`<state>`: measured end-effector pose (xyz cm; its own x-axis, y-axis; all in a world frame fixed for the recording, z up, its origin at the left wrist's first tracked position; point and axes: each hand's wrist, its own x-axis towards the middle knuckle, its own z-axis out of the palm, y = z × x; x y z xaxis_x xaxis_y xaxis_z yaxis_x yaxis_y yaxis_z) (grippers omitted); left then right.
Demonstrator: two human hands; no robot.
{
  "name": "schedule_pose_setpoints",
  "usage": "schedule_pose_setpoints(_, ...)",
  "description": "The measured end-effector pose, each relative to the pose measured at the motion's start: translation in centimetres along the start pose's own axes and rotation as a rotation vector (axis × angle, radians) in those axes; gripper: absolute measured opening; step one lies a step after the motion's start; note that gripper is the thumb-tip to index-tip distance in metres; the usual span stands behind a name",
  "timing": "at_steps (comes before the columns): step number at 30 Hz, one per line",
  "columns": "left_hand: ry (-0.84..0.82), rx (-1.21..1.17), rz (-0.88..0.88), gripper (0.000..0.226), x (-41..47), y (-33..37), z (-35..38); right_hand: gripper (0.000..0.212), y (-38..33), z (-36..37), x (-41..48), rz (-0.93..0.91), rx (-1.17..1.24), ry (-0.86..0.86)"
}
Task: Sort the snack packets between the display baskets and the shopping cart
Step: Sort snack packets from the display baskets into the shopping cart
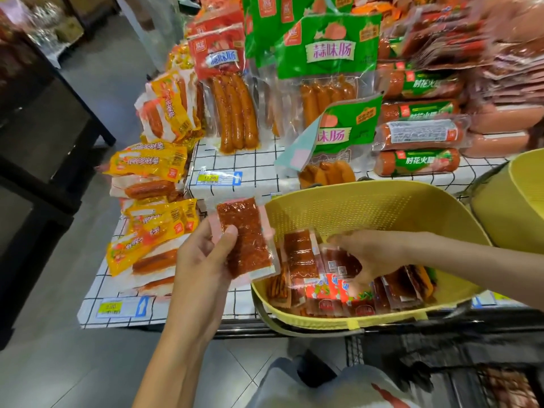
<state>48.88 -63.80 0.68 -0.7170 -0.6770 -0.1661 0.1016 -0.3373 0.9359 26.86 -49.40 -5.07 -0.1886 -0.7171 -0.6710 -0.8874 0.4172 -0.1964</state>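
My left hand grips a flat red snack packet upright, just left of a yellow perforated display basket. My right hand reaches into that basket and holds another red packet among several red packets stacked on edge inside. A further packet stands between the two hands. The shopping cart, dark wire, is at the bottom right, mostly cut off by the frame edge.
Yellow sausage packs lie on the checked shelf cloth to the left. Green and red sausage bags hang behind, ham rolls are stacked at right. A second yellow basket stands at far right. Dark shelving lines the left aisle.
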Motion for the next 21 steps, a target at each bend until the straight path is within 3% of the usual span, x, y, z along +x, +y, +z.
schedule_pose_setpoints(1,-0.009,-0.004,0.002,0.034,-0.1,-0.1,0.0,0.095,0.1,0.2,-0.2,0.009,0.028,0.037)
schedule_pose_setpoints(4,-0.037,0.007,0.0,0.034,-0.2,-0.2,0.4,0.05,0.3,0.0,-0.5,-0.022,0.22,0.225)
schedule_pose_setpoints(8,-0.04,0.011,-0.022,0.033,0.0,-0.3,1.2,0.018,0.9,-1.9,-1.3,-0.041,0.362,0.465)
schedule_pose_setpoints(12,-0.019,0.028,-0.062,0.035,0.2,-0.4,2.0,0.008,0.4,-4.0,-3.8,-0.147,0.635,0.554)
schedule_pose_setpoints(16,-0.028,0.006,-0.157,0.025,0.0,-0.5,3.1,0.013,-2.4,-5.2,-7.7,-0.305,0.391,1.207)
schedule_pose_setpoints(18,-0.104,-0.065,-0.193,0.03,-0.1,-0.4,3.8,0.017,-4.7,-4.8,-8.4,-0.483,0.26,1.4)
schedule_pose_setpoints(19,-0.151,-0.096,-0.206,0.035,-0.1,-0.2,4.2,0.019,-5.7,-4.2,-8.2,-0.572,0.219,1.414)
schedule_pose_setpoints(21,-0.2,-0.145,-0.216,0.033,-0.2,0.0,4.7,0.024,-7.1,-2.9,-7.5,-0.667,0.12,1.28)
